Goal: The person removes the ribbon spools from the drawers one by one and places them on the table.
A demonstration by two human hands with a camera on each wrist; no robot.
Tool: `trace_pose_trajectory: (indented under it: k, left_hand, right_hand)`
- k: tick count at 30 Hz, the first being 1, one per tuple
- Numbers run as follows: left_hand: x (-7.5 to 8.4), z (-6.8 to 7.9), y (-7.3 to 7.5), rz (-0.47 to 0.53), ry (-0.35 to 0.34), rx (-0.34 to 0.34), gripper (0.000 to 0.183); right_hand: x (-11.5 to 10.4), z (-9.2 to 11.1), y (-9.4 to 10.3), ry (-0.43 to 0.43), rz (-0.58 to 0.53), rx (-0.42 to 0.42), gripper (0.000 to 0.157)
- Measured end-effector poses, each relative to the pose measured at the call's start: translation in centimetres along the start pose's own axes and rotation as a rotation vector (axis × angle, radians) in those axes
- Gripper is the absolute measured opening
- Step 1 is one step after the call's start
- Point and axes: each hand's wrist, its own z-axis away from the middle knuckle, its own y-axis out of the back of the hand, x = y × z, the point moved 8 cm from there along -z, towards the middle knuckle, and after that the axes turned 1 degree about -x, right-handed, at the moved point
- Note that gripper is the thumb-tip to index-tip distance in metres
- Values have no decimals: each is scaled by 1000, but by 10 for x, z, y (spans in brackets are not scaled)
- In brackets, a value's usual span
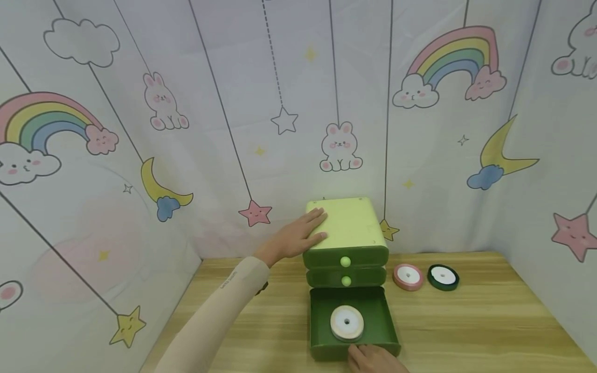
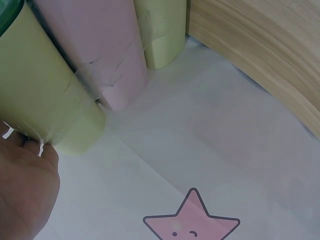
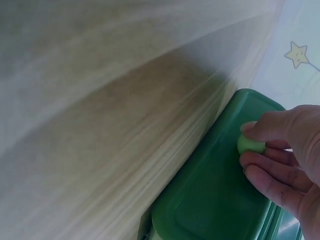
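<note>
A small chest of drawers (image 1: 347, 223) with a pale yellow-green top and dark green drawer fronts stands on the table. My left hand (image 1: 295, 238) lies on the left part of its top, fingers extended. In the left wrist view, the chest's side shows yellow and pink tiers beside the left hand (image 2: 25, 185). The bottom drawer (image 1: 328, 353) is pulled out, and a spool of pale ribbon (image 1: 340, 318) lies flat inside. At its front, my right hand (image 1: 375, 360) pinches the round light green knob (image 3: 250, 146), seen clearly in the right wrist view.
A pink ribbon spool (image 1: 407, 277) and a dark green ribbon spool (image 1: 443, 277) lie on the wooden table (image 1: 489, 321), right of the chest. The upper drawer (image 1: 322, 257) and middle drawer (image 1: 322, 278) are closed. A printed cloth (image 1: 289, 171) hangs behind and at both sides.
</note>
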Motion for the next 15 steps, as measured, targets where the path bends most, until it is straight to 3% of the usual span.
trace_pose_trajectory:
  k: [10, 15]
  left_hand:
    - [-3, 0, -2, 13, 5, -4, 75]
    - [-3, -1, -2, 17, -3, 2, 76]
  right_hand:
    - [4, -5, 0, -38, -81, -147, 27]
    - [7, -7, 8, -55, -106, -90, 27]
